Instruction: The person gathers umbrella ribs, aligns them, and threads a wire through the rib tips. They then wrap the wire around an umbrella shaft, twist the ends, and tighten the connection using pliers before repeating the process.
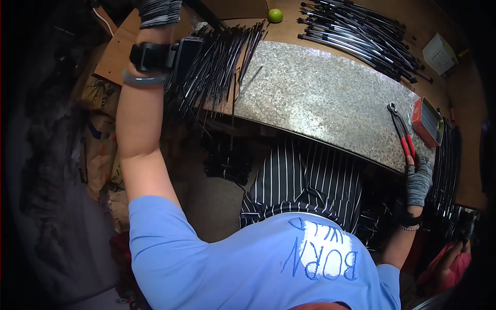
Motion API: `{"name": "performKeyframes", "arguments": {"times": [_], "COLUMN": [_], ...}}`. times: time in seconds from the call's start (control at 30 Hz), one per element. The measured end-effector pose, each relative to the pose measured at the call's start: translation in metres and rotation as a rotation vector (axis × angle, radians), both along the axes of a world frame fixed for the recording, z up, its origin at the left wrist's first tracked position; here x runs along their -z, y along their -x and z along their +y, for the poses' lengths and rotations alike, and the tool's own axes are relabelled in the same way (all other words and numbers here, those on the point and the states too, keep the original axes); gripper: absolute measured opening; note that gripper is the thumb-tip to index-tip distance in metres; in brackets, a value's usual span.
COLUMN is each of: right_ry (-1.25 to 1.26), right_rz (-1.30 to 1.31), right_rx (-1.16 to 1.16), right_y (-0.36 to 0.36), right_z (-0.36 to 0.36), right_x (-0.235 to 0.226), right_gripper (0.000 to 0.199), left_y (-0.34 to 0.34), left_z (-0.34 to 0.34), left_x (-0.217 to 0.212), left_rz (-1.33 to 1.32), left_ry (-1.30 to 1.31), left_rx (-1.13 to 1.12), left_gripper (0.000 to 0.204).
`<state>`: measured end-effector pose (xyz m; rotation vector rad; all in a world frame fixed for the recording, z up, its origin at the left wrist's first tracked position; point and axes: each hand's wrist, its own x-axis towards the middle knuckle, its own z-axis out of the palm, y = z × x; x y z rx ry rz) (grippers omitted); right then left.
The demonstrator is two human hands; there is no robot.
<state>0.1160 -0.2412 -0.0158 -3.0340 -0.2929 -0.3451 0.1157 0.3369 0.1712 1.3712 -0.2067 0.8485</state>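
L hand [161,12], gloved, up nr the loose thin rods [219,64]; fingers out of frame, can't tell if apart or together. R hand [419,181] at the slab [310,93] edge, at the pliers' [404,144] handle ends, grip unclear. Pliers on slab, nr red tin [419,121]. Prob. partway: stacked rods [356,41] top R look done, loose ones apparently left.

A brown wooden table [120,49] is carrying a speckled grey slab [320,85], light is gleaming on its surface, and a dull grey floor [204,209] is showing in shadow below
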Motion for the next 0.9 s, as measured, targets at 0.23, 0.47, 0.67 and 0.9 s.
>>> {"name": "performKeyframes", "arguments": {"times": [0.23, 0.47, 0.67, 0.9], "right_ry": [-0.409, -0.742, -1.221, -1.464], "right_rz": [-0.197, -0.064, 0.765, 1.377], "right_rx": [-0.364, -0.682, -0.708, -0.457], "right_y": [0.028, 0.049, 0.065, 0.082], "right_z": [0.06, 0.127, 0.149, 0.125], "right_x": [-0.019, -0.037, -0.044, -0.002], "right_gripper": [0.031, 0.045, 0.046, 0.027], "left_y": [0.03, 0.014, 0.033, 0.007], "left_z": [-0.184, -0.204, -0.23, -0.159], "left_x": [0.05, 0.07, 0.038, 0.148], "left_rz": [-0.072, -0.106, -0.238, 0.148], "left_ry": [-0.134, 0.036, 0.103, -0.967], "left_rx": [-0.151, 0.333, 0.681, 0.124], "left_gripper": [0.022, 0.013, 0.015, 0.044]}}
